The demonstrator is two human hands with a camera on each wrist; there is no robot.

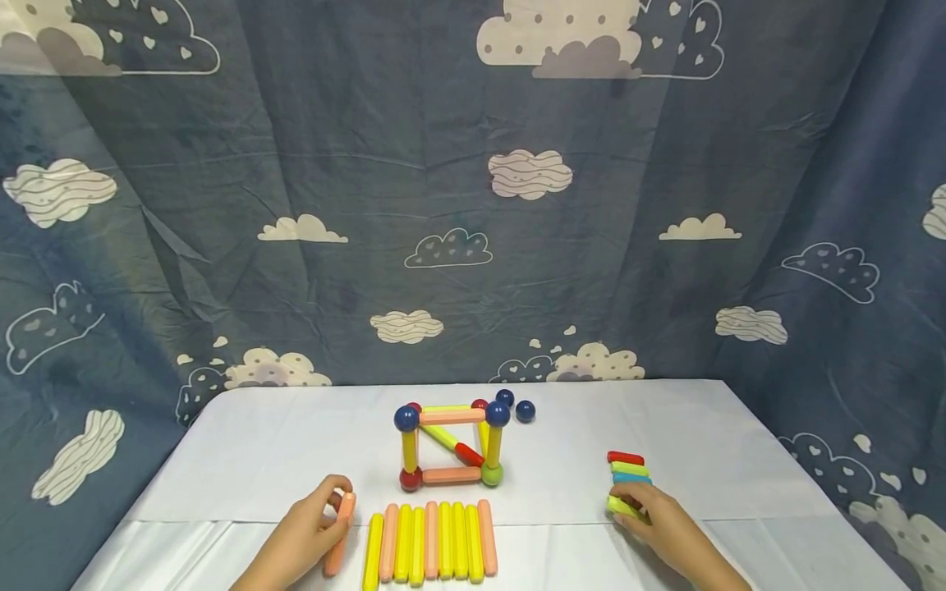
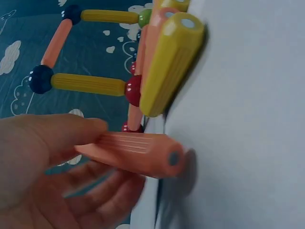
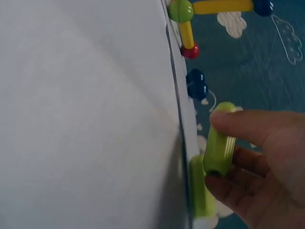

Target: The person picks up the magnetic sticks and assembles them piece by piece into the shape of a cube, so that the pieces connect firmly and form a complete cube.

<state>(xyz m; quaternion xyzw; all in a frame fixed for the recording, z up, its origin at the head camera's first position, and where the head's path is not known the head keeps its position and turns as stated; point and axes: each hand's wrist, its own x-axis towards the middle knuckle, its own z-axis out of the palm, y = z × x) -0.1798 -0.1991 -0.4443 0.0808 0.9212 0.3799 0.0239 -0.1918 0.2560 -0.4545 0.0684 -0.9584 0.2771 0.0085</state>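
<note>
My left hand pinches an orange magnetic stick left of a row of sticks. In the left wrist view, thumb and fingers grip its sides, and its grey end faces outward. My right hand holds a short light green stick between thumb and fingers, close to several short sticks at the right. Of these, a red stick, another green stick and a blue stick lie side by side; the blue one is partly hidden by the hand.
Between the hands lies a row of yellow and orange sticks. Behind it stands a box-like frame of balls and sticks, with a slanted green-and-red piece inside. Two loose blue balls sit behind it on the white tablecloth. A cloud-patterned curtain hangs at the back.
</note>
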